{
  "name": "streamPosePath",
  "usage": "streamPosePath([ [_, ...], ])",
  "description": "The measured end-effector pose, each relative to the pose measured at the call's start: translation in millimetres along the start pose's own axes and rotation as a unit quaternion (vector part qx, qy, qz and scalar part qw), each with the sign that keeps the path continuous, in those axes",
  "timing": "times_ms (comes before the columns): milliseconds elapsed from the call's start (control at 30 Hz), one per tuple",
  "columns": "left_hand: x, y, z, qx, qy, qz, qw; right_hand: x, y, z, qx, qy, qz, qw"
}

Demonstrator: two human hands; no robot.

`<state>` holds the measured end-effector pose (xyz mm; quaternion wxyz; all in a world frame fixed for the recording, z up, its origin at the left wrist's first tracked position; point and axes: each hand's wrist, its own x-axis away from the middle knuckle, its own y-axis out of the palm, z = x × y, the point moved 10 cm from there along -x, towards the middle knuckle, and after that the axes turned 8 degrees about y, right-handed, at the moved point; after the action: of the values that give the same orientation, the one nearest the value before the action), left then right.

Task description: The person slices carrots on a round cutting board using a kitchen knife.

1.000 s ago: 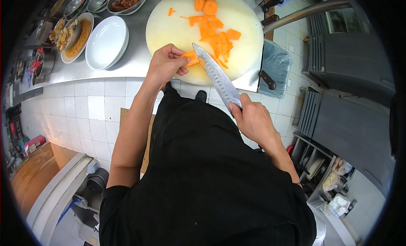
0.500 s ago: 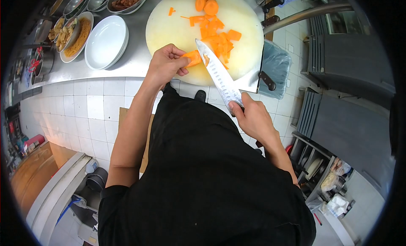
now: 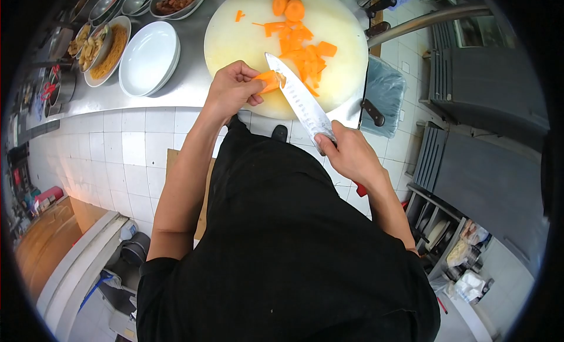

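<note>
A piece of carrot point(image 3: 269, 80) is pinched in the fingers of my left hand point(image 3: 232, 89), over the near left part of a round, pale cutting board point(image 3: 235, 42). My right hand point(image 3: 351, 154) is closed around the handle of a kitchen knife point(image 3: 302, 101). The blade slants up and to the left, its edge by the right end of the carrot piece, where a thin sliver shows. Beyond the blade, cut carrot slices point(image 3: 306, 61) lie in a loose pile. Thicker carrot chunks point(image 3: 294, 9) rest at the far side of the board.
Stacked white bowls point(image 3: 149, 59) stand on the steel counter point(image 3: 188, 77) left of the board, near a plate of orange-brown crumbs point(image 3: 110, 66) and a bowl of reddish food point(image 3: 178, 0). A bin with a bluish liner point(image 3: 385, 95) and dark knife handles point(image 3: 373, 112) are at the right.
The knife's tip has moved left and slightly up, and my right hand has shifted with it. The carrot piece stays in my left hand, which is almost still.
</note>
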<state>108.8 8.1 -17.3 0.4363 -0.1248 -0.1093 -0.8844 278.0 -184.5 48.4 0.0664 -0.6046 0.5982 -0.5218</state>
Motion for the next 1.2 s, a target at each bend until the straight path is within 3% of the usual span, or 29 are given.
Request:
streamPosePath([
  [233,-1,0,-1,0.002,0.004,0.001,1.0,-4,3,-2,-0.049,-0.005,-0.005,0.999],
  [300,-1,-1,-1,0.002,0.007,0.003,1.0,4,13,8,-0.245,0.088,-0.121,0.958],
  [433,2,-1,8,-0.008,0.015,0.016,1.0,8,3,24,-0.315,0.08,-0.081,0.942],
  [500,2,-7,9,-0.176,-0.033,-0.012,0.984,12,-1,30,-0.304,0.08,-0.057,0.947],
  [533,5,-5,13,-0.18,-0.029,-0.014,0.983,14,-3,34,-0.292,0.084,-0.039,0.952],
  [567,10,-1,43,-0.307,0.103,0.002,0.946,16,-1,36,-0.296,0.083,-0.036,0.951],
  [600,18,9,71,-0.422,0.231,0.017,0.876,17,0,39,-0.274,0.089,-0.031,0.957],
  [633,26,23,91,-0.396,0.35,-0.01,0.849,19,1,42,-0.251,0.095,-0.027,0.963],
  [667,23,21,90,-0.398,0.353,-0.012,0.847,20,1,41,-0.254,0.094,-0.023,0.962],
  [733,14,38,63,-0.38,0.266,-0.176,0.868,24,2,40,-0.23,0.111,-0.021,0.967],
  [767,14,39,62,-0.383,0.267,-0.178,0.866,25,3,40,-0.233,0.11,-0.018,0.966],
  [833,3,18,46,-0.381,0.098,-0.098,0.914,29,8,40,-0.238,0.11,-0.028,0.965],
  [867,3,18,42,-0.386,0.1,-0.1,0.912,29,12,42,-0.242,0.109,-0.025,0.964],
  [933,3,-14,24,-0.197,0.022,0.06,0.978,28,14,35,-0.158,0.059,-0.005,0.986],
  [1200,22,-29,0,-0.029,0.016,0.139,0.99,32,27,6,-0.101,0.041,-0.07,0.992],
])
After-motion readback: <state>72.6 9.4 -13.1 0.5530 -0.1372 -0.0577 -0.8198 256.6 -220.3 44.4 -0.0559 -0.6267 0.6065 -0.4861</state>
